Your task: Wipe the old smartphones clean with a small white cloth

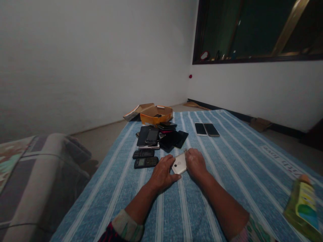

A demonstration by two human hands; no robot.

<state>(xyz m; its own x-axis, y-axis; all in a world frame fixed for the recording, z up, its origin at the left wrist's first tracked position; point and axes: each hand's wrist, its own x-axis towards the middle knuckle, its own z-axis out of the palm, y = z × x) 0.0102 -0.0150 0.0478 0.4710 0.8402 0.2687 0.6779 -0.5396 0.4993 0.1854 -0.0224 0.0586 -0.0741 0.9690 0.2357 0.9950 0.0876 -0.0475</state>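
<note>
A silver-white smartphone (180,164) lies on the blue striped cloth, its back with the camera facing up. My left hand (163,172) grips its left side, fingers along the far edge and thumb at the near edge. Against the phone's right end my right hand (195,163) is closed. A tiny shiny bit shows by its fingertips; what it is I cannot make out. Just left of my left hand are two black keypad phones (146,162). Beyond the hands is a pile of dark phones (152,136), with black flat phones (171,139) at its right side.
An open orange cardboard box (156,118) stands at the far end of the striped cloth (239,174). Two smartphones (207,129) lie side by side at the back right. A bottle of yellow-green liquid (302,208) is at the near right. A covered seat (45,181) stands left.
</note>
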